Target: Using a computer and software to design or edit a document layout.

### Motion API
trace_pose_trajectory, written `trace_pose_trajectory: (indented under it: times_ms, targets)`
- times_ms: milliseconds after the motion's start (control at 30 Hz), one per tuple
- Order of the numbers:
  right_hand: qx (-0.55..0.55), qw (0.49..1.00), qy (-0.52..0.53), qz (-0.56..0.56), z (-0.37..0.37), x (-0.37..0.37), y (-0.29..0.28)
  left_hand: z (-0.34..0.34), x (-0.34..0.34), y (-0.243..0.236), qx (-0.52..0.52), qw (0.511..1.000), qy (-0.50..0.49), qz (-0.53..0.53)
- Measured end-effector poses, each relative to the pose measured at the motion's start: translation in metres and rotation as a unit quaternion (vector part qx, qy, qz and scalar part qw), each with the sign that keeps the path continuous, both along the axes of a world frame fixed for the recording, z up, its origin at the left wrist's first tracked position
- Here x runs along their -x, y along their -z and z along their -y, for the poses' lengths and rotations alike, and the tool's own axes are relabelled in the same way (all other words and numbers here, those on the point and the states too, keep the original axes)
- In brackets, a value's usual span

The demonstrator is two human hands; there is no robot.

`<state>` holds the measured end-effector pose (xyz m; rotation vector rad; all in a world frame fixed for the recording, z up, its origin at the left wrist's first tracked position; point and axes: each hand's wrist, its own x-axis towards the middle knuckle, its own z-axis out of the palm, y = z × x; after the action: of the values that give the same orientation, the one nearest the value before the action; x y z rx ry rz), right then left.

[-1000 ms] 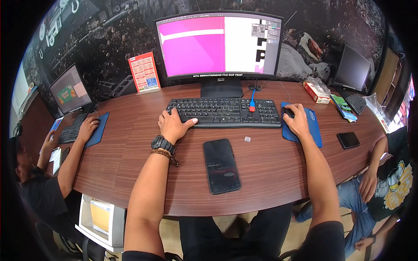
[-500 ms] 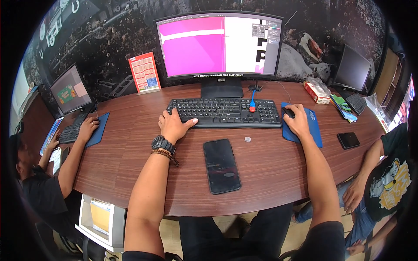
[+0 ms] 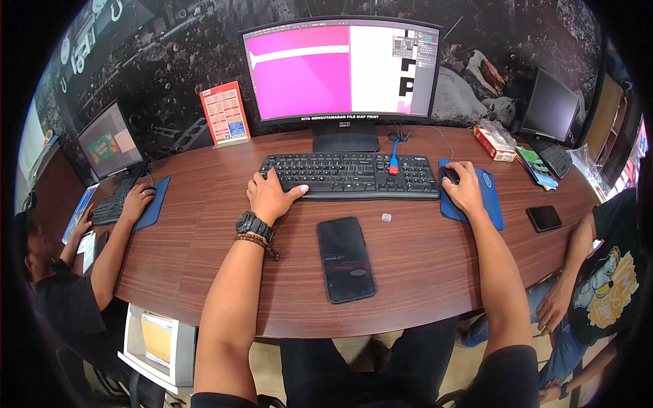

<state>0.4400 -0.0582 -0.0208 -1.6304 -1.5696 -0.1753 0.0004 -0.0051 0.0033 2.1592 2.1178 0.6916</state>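
I see first the long curved wooden desk (image 3: 204,224), and on it the big monitor (image 3: 340,71) showing a magenta design with a white panel beside it. In front of the monitor stand lies the black keyboard (image 3: 354,175), straight and centred. To its right is the blue mouse pad (image 3: 486,204), and nearer to me a black smartphone (image 3: 345,258) lies flat with a dark screen, apart from both arms.

The left hand (image 3: 271,197) rests loosely open on the lower left corner of the keyboard, fingers spread over the keys and thumb pointing to the space bar; it grips nothing. On that wrist are a black watch (image 3: 250,223) and a bead bracelet. The right hand (image 3: 464,187) is curved over the black mouse (image 3: 449,175), which sits at the left edge of the pad; the hand covers most of it, in a light hold and not a tight one.

In my judgement this is design editing with shortcuts and pointer together. To do it well, I would keep the left fingers over the modifier keys and move the mouse toward the middle of the pad, because at the edge it can slip onto the wood. A small pale object (image 3: 386,217) lies between keyboard and phone; I cannot tell what it is.
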Motion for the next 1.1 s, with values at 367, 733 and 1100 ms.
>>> trace_pose_trajectory:
  times_ms: [367, 733, 1100]
  targets:
    - [0.081, 0.992, 0.046, 0.082, 0.012, 0.015, -0.017, 0.001, -0.001, -0.004, 0.019, 1.000, -0.005, -0.007]
    - [0.041, 0.998, 0.048, -0.022, 0.002, -0.001, -0.002, 0.000, -0.004, 0.003, -0.049, 0.997, 0.065, -0.018]
    - [0.030, 0.998, 0.043, -0.020, 0.004, 0.001, -0.002, -0.005, -0.001, 0.011, -0.061, 0.996, 0.068, -0.015]
